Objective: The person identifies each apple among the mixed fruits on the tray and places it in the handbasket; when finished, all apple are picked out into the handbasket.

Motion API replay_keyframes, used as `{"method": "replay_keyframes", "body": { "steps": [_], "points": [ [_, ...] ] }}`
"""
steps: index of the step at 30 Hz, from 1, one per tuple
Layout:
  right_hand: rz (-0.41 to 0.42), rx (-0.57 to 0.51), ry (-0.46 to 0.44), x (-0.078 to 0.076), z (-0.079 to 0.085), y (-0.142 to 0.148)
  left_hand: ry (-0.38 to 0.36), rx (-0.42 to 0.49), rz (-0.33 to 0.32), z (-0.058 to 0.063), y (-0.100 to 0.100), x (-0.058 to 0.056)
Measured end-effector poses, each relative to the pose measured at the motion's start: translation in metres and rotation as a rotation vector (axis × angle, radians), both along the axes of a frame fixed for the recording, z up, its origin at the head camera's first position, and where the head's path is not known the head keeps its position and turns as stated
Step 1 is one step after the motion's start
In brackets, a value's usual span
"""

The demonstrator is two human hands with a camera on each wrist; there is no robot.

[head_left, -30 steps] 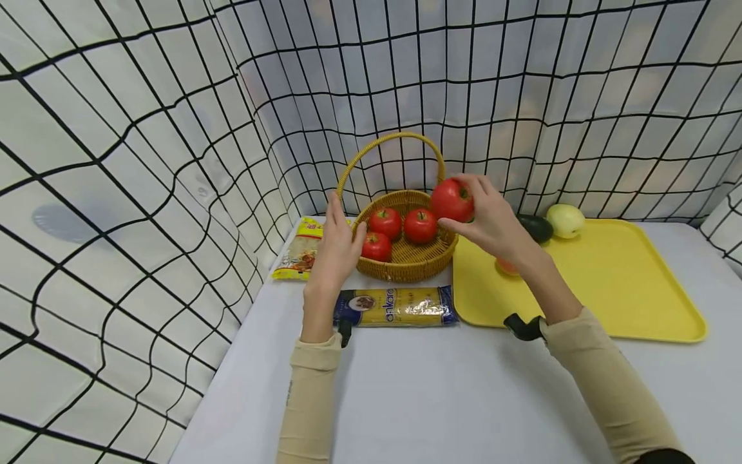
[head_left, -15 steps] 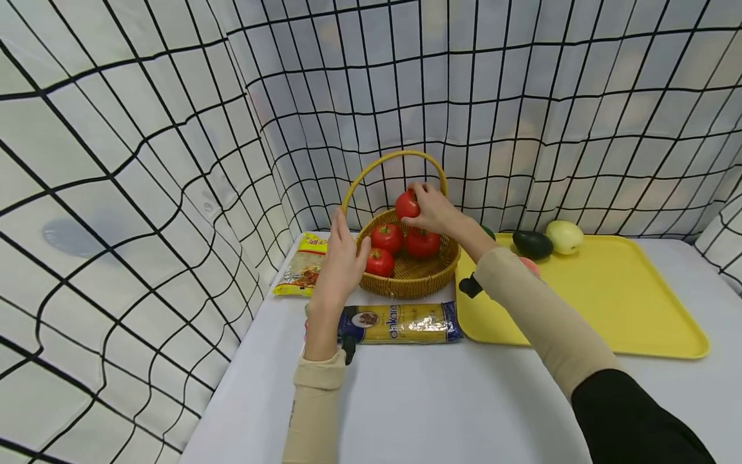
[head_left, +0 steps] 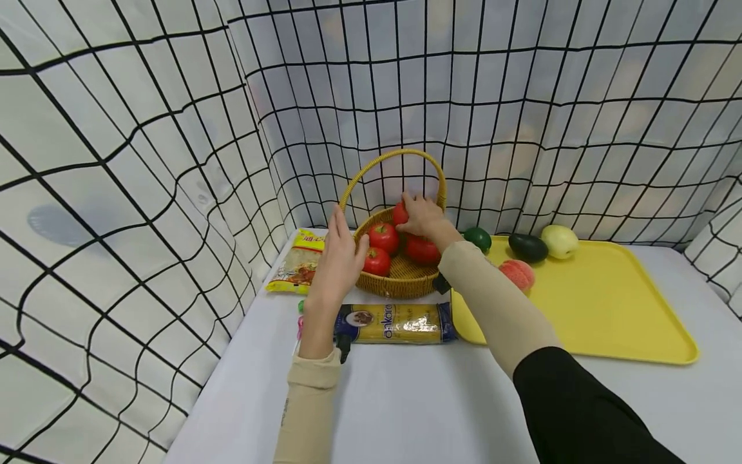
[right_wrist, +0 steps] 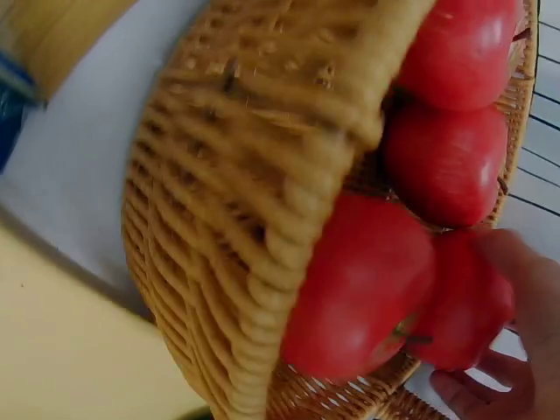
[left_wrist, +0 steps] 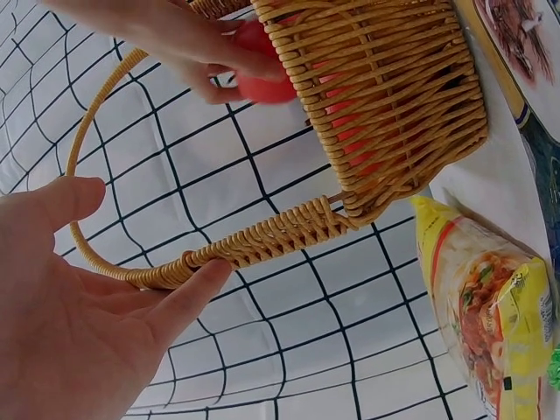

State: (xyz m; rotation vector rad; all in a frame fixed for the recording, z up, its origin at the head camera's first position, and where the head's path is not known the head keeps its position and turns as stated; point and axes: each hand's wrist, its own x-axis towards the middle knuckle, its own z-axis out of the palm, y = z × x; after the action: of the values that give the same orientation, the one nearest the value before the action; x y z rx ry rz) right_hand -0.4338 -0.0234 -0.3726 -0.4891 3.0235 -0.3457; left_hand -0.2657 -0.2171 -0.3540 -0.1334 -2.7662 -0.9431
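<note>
A wicker basket (head_left: 394, 289) with a tall arched handle stands at the back of the table. Inside it sit three red tomatoes, one of them a tomato (head_left: 383, 237) beside the left rim and another a larger tomato (right_wrist: 363, 284) at the right. My right hand (head_left: 424, 218) reaches in over the right rim and grips a further tomato (right_wrist: 464, 302), low among the others at the far side. At the basket's left, my left hand (head_left: 335, 264) has its fingers extended against the outside of the handle (left_wrist: 262, 236), thumb apart.
A yellow tray (head_left: 620, 309) on the right bears a peach (head_left: 518, 275), a dark avocado (head_left: 528, 247), a green vegetable (head_left: 477, 239) and a pale round fruit (head_left: 559, 241). A pasta packet (head_left: 400, 323) lies before the basket, a yellow food bag (head_left: 298, 264) left. Black netting (head_left: 493, 116) borders the table.
My right hand has carried the tomato from the basket's right side, leftward over the rim and down among the others. The left hand stays at the handle.
</note>
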Motion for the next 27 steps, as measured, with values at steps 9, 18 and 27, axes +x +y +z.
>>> {"method": "replay_keyframes", "body": {
  "steps": [9,18,27],
  "points": [
    [0.093,0.142,-0.043,0.008,-0.012,0.005,-0.029,0.009,0.014,0.003,-0.001,0.005],
    [0.116,0.136,-0.103,0.016,-0.007,0.012,-0.045,-0.007,0.019,0.005,0.002,0.006],
    [0.149,0.087,-0.116,0.019,-0.007,0.020,-0.036,-0.001,0.010,0.006,0.003,0.007]
  ]
}}
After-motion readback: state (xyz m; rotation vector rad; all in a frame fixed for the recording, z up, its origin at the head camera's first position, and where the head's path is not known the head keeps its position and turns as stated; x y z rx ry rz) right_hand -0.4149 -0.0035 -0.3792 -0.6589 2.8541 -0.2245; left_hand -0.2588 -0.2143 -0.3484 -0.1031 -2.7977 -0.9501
